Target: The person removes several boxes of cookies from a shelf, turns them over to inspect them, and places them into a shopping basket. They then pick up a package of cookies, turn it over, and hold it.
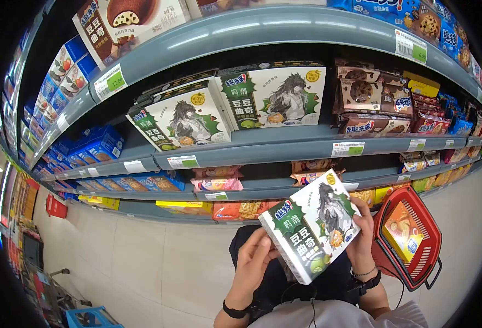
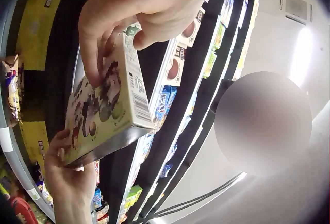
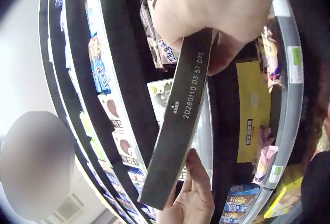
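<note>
A white and green cookie box (image 1: 313,225) with a cartoon figure on its front is held tilted before the body in the head view. My left hand (image 1: 256,257) grips its lower left edge, thumb along the side. My right hand (image 1: 362,232) holds the opposite edge, with the fingers partly hidden behind the box. In the left wrist view, the box (image 2: 100,113) shows a barcode on one narrow side. A dark narrow side of the box (image 3: 178,115), printed with a date code, faces the right wrist camera.
Matching cookie boxes (image 1: 273,98) stand on the shelf ahead, beside brown cookie packs (image 1: 373,98). A red shopping basket (image 1: 435,218) with a yellow pack (image 1: 402,232) inside is at the right. Grey shelf edges (image 1: 263,156) carry price tags. A blue frame (image 1: 90,318) sits at lower left.
</note>
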A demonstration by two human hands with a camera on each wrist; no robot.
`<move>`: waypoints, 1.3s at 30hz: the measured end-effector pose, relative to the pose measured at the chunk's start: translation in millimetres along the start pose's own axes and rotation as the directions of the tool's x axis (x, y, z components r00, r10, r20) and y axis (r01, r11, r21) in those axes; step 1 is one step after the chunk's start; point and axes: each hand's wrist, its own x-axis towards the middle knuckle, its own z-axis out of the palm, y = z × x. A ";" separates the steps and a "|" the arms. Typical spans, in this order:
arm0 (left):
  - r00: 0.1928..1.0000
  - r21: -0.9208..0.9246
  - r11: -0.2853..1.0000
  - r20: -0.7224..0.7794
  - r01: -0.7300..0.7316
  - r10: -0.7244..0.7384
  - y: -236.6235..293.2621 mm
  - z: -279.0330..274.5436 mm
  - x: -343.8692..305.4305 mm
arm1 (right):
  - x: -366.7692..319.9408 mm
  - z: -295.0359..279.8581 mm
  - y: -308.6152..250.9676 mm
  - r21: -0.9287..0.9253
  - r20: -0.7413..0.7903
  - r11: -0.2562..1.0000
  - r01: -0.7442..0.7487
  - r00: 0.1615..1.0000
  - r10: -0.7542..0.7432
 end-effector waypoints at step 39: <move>0.568 -0.273 0.536 0.635 0.799 -0.524 -116.0 -65.2 7.4 | -25.5 52.3 -28.6 -0.674 0.518 0.596 0.435 0.854 -0.038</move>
